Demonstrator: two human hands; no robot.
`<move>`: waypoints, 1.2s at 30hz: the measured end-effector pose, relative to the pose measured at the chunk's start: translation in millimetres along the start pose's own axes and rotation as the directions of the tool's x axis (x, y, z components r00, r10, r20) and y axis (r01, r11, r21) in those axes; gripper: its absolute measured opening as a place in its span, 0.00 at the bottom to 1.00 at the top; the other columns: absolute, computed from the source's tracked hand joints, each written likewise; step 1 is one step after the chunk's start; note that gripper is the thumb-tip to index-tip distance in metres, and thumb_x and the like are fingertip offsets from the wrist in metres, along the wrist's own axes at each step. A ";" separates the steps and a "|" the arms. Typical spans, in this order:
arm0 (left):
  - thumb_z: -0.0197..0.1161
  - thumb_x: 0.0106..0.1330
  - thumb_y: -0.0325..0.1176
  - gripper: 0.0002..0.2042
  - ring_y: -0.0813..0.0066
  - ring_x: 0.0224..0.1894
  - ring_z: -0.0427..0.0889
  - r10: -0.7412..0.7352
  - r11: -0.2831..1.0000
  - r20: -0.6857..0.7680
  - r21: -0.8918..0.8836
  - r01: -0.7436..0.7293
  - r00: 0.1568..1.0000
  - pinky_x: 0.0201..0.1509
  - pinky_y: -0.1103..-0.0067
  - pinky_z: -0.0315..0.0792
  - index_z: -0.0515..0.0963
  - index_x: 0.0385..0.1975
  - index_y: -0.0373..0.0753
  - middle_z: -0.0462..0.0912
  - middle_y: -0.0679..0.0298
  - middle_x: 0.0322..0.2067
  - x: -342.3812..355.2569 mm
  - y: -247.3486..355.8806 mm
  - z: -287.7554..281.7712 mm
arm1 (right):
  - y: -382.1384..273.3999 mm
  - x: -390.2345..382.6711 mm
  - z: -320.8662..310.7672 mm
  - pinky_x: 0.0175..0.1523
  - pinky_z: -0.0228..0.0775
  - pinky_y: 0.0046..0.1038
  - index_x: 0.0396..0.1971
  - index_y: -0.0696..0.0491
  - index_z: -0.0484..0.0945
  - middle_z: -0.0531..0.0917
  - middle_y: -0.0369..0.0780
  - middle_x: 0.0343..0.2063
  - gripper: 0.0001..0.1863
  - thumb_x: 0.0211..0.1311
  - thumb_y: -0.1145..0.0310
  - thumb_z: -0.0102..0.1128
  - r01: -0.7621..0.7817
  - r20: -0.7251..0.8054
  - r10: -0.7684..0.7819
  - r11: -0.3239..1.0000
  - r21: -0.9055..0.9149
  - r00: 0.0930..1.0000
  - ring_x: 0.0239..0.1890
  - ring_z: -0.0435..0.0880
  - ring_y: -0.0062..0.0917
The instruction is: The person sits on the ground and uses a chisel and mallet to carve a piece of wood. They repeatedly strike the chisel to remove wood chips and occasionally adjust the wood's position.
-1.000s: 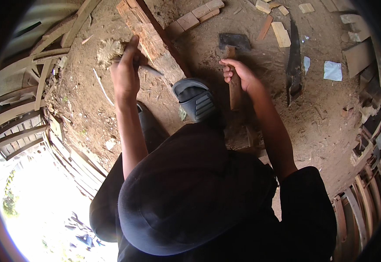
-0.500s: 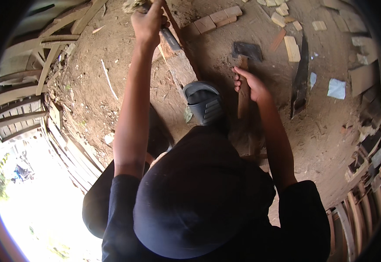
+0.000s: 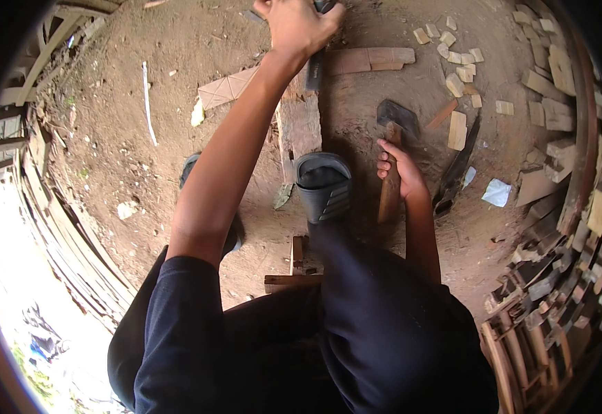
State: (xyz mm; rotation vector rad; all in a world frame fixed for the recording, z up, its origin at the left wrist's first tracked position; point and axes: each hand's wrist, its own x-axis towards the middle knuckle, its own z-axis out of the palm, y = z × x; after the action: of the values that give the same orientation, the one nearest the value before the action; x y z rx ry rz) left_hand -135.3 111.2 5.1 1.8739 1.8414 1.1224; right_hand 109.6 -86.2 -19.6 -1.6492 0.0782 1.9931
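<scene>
At the top of the view, my left hand (image 3: pixel 299 31) is closed round a dark, flat metal bar (image 3: pixel 313 72) whose exact kind I cannot make out. The bar's lower end lies over a rough wooden beam (image 3: pixel 299 124) on the dirt ground. Some left fingers are cut off by the upper edge. My right hand (image 3: pixel 406 169) grips the wooden handle of a hatchet (image 3: pixel 388 196). Its broad dark head (image 3: pixel 397 117) points away from me, right of the beam. My sandalled foot (image 3: pixel 323 186) rests at the beam's near end.
Reddish flat pieces (image 3: pixel 370 61) lie across behind the beam. Small wood offcuts (image 3: pixel 456 83) are scattered at the far right, near a long dark strip (image 3: pixel 458 165) and a pale scrap (image 3: pixel 497 192). Stacked timber (image 3: pixel 556 297) lines the right side. A small wooden stool-like piece (image 3: pixel 294 279) stands by my legs.
The view has shifted, showing more ground on the right. My left hand now appears farther right and higher, still on the dark bar. The right hand keeps its hold on the hatchet.
</scene>
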 end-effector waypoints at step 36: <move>0.58 0.48 0.47 0.24 0.53 0.66 0.53 0.096 0.985 -0.056 -0.138 -0.103 0.994 0.69 0.56 0.41 0.78 0.44 0.39 0.69 0.49 0.54 -4.4 -33.5 -1.3 | -273.3 -57.4 249.3 0.13 0.57 0.12 0.51 0.54 0.68 0.67 0.26 0.14 0.23 0.54 0.68 0.54 0.182 0.277 -0.165 -0.433 -0.883 0.947 0.09 0.61 0.07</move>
State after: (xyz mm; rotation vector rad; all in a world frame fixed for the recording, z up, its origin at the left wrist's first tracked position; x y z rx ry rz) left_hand -159.7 111.6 -18.2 1.8912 1.6623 1.3067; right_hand 13.2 218.8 174.7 -2.0749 -2.6247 1.4118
